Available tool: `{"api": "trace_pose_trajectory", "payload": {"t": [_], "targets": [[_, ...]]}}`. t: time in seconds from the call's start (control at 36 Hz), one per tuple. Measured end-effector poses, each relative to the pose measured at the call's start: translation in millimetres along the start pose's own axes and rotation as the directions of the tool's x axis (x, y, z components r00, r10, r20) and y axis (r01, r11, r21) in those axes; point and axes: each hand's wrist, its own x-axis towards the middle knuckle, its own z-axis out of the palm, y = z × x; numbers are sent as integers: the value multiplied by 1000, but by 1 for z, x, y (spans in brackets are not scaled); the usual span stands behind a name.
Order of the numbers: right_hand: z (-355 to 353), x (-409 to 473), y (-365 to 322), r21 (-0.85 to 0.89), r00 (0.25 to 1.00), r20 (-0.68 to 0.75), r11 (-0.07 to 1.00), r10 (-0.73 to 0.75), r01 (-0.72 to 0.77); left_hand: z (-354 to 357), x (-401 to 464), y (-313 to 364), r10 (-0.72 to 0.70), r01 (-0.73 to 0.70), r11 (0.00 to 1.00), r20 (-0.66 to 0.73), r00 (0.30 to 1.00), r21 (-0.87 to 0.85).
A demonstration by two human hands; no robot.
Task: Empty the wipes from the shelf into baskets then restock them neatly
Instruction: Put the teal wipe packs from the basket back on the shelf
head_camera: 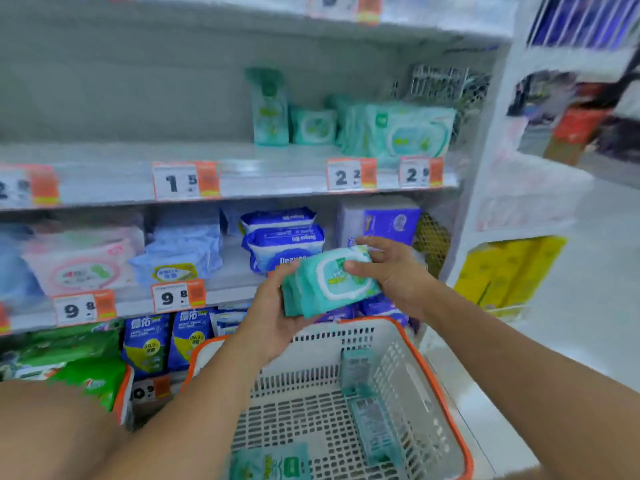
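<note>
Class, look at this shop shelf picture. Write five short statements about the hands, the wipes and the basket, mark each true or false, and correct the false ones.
1. Both hands hold green wipes packs above the basket. True.
2. The basket holds nothing. False: several green packs already lie or lean inside it.
3. The upper shelf still carries green wipes at its right end. True.
4. The left hand rests on the basket rim. False: it supports the packs from below, off the rim.
5. The right hand reaches up to the upper shelf. False: it grips the packs' right side, lower, in front of the blue packs.
</note>
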Motion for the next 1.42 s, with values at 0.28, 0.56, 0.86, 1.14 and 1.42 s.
{"api": "trace_pose_trajectory", "payload": {"t": [0.28, 0.56, 0.86, 1.14, 1.42], "targets": [[24, -34, -77, -120, 946, 286, 974, -154, 195, 25, -29, 67, 361, -436, 848, 272, 892, 302], [30, 72, -185, -489, 875, 276, 725, -398, 484, 70, 38, 209, 393, -623, 499, 484, 782, 603], [51, 230, -180, -927, 899, 373, -125, -229, 353, 64, 195, 225, 211, -474, 132, 442, 872, 871], [45, 294, -169, -914, 905, 392, -187, -167, 361, 61, 231, 229, 134, -250, -323, 305, 943, 913], [59, 302, -166, -932, 926, 335, -205, -172, 299, 55, 244, 230, 120, -80, -424, 143, 982, 902]]}}
